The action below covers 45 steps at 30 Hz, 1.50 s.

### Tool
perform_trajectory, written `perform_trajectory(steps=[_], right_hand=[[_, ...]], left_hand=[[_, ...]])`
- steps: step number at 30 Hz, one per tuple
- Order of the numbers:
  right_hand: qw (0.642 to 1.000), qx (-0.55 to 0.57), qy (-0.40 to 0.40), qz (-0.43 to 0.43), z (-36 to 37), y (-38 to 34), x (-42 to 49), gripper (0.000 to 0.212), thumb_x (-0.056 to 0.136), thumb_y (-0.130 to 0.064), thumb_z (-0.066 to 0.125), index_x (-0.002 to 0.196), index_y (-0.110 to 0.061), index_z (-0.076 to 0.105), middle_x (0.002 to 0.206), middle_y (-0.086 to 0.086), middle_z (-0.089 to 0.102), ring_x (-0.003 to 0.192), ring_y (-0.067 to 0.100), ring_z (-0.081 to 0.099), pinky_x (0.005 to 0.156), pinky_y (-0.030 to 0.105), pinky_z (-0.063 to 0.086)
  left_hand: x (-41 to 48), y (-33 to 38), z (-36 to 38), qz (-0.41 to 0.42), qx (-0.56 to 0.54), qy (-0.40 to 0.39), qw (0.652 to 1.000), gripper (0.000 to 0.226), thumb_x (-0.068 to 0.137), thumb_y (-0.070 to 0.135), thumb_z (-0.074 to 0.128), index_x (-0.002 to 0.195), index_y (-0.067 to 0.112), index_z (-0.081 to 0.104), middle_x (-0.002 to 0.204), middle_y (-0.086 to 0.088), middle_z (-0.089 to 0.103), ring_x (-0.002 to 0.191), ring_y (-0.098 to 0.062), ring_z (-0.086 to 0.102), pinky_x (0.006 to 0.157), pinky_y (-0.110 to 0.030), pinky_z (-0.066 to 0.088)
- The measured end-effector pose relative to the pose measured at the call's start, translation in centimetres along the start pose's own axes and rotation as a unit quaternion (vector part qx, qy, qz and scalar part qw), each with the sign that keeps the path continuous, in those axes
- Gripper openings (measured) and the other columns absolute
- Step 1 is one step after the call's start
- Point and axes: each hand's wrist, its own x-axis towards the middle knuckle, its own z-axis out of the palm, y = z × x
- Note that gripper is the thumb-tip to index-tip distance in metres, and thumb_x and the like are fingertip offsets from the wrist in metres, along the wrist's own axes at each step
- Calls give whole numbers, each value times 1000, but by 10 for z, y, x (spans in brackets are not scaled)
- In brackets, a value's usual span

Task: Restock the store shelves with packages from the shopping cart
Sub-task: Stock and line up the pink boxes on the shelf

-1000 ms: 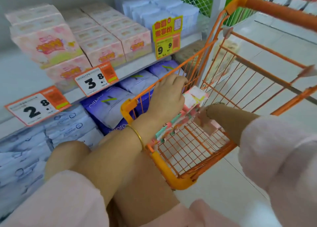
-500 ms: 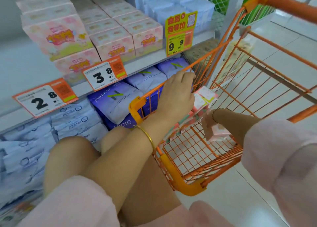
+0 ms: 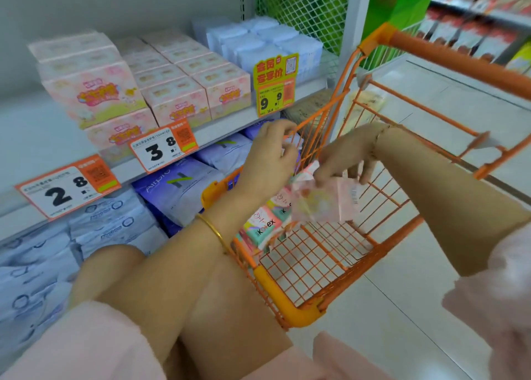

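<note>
Since the earlier frames both hands have come up out of the basket: the left hand (image 3: 268,161) has lifted off the stack it rested on, and the right hand (image 3: 347,158) has drawn a pink package (image 3: 324,201) up with it.

Right hand — thumb and fingers pinch the package by its top edge, so that it hangs flat-face toward me, above the floor of the shopping cart (image 3: 287,307) and just above the Kotex packs (image 3: 263,225) left inside. Left hand — fingers curled, level with the cart's rim; I cannot tell whether it holds anything.

Governing relation: the shelves lie to the left of both hands, and the package hangs between the hands, on the cart side. The wire wall (image 3: 319,138) stands between package and shelf, so I judge that the carry must go up over the rim, then leftward. The left hand is the nearer to the shelving, the right the farther.

Room: the upper shelf (image 3: 34,129) shows a bare stretch at its left, beside the pink boxes (image 3: 178,100); the purple packs (image 3: 178,184) on the tier below sit tight together, touching the cart's corner. The shelf lip with its price tags (image 3: 163,149) overhangs that lower tier.
</note>
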Motion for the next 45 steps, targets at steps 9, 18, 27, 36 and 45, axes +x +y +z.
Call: perform_trajectory(steps=[9,18,27,36,45], right_hand=[[899,242,258,-260,-52,-64,-70,26,80,-21,70,102,-14,57,81,0,49,71,12,51,55,25,47],[771,381,313,-402,-85,-145,-65,36,81,-8,68,110,-17,48,100,6,57,84,19,58,76,37,49],[713,225,483,-456,-109,-211,-38,57,74,-10,71,125,-5,46,114,0,50,110,12,47,84,12,37],[576,146,643,-483,-97,-269,-4,48,71,-20,71,106,5,52,104,18,54,97,32,52,84,25,35],[611,189,535,-552,-101,-288,-8,37,70,11,36,104,4,51,107,15,54,101,25,54,88,37,48]], left_hand=[[28,39,-106,-28,-32,28,999,9,96,15,45,102,16,52,78,11,49,71,1,56,75,-17,49],[37,22,-220,-77,-47,138,986,28,92,13,41,108,4,61,106,-16,66,94,-24,62,77,-37,52],[47,-2,-271,-68,-45,198,977,29,94,4,40,107,17,62,106,-1,60,99,-11,54,96,-33,45],[82,-29,-285,-121,-201,220,947,56,74,32,57,126,20,40,121,-9,56,100,-26,65,83,-46,56],[103,-51,-321,-127,-257,276,917,89,40,25,85,113,-16,52,88,-19,65,56,-19,60,53,-28,49]])
